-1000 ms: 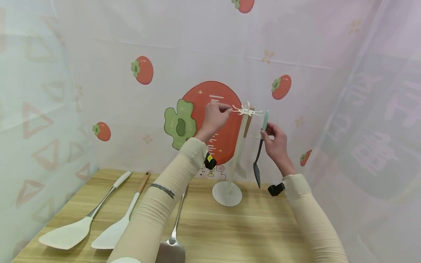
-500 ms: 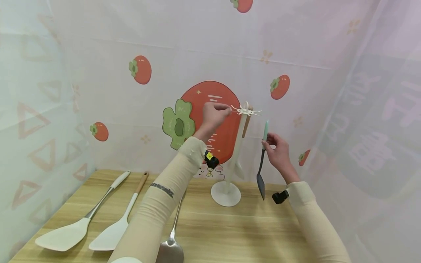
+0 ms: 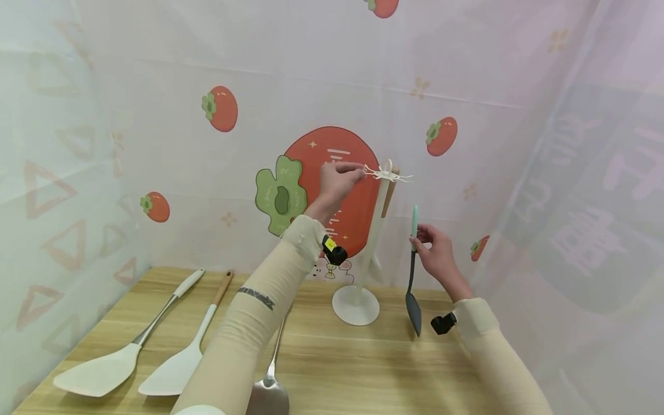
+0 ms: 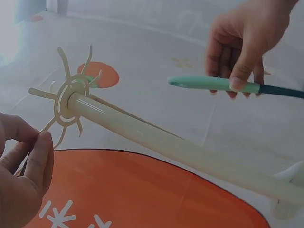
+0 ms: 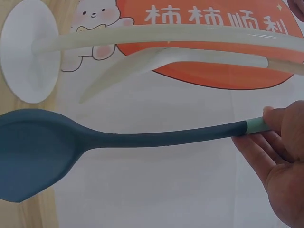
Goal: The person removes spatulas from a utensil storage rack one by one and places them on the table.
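A cream utensil rack stands on a round white base, with a ring of hooks at its top. My left hand pinches the tip of one hook between thumb and fingers. To the right of the pole, my right hand holds a spatula by its mint-green handle. The spatula's dark blue-grey blade points down above the table, apart from the rack. Behind the pole hangs a white turner with a wooden handle; the pole partly covers it in the head view.
On the left of the wooden table lie a white-handled turner and a white turner with a wooden handle. A metal turner lies partly under my left forearm. Printed cloth walls stand behind and at both sides.
My right hand has lowered the spatula from near hook height, so its blade is closer to the table. The left hand has kept its pinch on the hook.
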{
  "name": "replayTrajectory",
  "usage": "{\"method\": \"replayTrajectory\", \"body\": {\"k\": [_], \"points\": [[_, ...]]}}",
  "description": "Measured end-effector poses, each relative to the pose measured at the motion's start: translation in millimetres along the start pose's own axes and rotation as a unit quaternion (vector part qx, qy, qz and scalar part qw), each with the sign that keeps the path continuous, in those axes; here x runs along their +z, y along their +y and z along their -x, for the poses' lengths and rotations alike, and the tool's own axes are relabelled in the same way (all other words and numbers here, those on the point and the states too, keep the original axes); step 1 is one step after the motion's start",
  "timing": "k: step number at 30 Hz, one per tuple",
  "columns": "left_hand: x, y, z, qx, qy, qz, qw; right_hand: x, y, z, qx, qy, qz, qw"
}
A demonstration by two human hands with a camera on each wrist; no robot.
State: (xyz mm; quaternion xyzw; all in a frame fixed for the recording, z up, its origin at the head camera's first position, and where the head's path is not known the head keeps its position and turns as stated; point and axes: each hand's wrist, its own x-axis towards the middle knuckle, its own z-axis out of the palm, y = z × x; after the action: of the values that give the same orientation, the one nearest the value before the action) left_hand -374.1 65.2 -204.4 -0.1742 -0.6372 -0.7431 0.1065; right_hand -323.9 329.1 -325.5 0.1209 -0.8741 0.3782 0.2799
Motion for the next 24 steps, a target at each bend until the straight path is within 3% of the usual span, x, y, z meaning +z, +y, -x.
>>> {"method": "replayTrajectory", "body": {"k": [5, 12, 24], "points": [[-2.0, -1.7, -1.0, -0.014, -0.013, 0.0, 0.9998, 1.4, 7.4, 8.0, 0.012, -0.01, 0.002, 0.9999], [-2.3, 1.5, -0.8, 0.023, -0.026, -0.038, 0.9987, 2.4, 16.6, 16.3, 0.02, -0.019, 0.009, 0.9996], [-1.7, 2.3, -2.4, 0.041, -0.032, -0.079, 0.9956, 7.0, 22.9, 21.1, 0.055, -0.039, -0.005, 0.9977]]}}
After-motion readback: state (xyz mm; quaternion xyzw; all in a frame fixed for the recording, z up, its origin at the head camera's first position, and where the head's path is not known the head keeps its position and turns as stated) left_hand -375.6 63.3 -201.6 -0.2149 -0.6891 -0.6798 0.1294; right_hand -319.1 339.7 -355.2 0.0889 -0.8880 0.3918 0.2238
